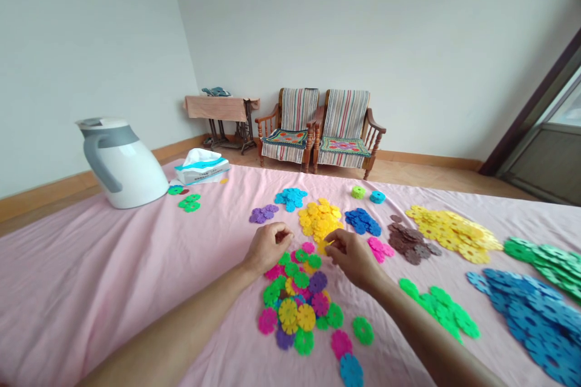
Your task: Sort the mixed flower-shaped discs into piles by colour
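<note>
My left hand (267, 246) hovers over a mixed pile of coloured snowflake discs (299, 302), fingers curled together; I cannot see a disc in it. My right hand (351, 256) pinches a yellow disc (325, 246) at its fingertips, just below the small yellow pile (319, 217). Sorted piles lie beyond the hands: purple (263, 213), light blue (290, 198), dark blue (362, 221), pink (380, 248) and brown (408, 239).
A white kettle (120, 160) and a tissue pack (201, 166) stand at the far left of the pink cloth (113, 266). Large yellow (454, 231), green (549, 260) and blue (531, 311) piles lie right. Two wooden chairs (318, 130) stand behind.
</note>
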